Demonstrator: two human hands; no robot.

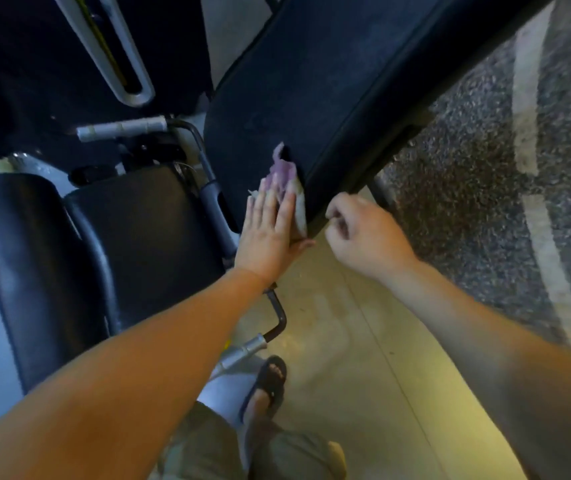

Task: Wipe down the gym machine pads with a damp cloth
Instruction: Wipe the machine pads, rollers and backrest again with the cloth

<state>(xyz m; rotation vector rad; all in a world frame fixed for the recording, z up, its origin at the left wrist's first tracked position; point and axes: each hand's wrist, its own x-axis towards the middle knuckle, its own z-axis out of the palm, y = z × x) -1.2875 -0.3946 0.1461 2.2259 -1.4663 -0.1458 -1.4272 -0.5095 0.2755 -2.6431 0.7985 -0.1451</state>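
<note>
Pad (329,81), long and dark, slants from upper right to centre, open floor (346,341) below its right edge. Seat cushions (121,237) and a handle (213,197) crowd its left. Left hand (266,233), fingers flat, presses purple cloth (289,181) on its lower end; right hand (360,233) curls at the edge, grasp unclear.
</note>
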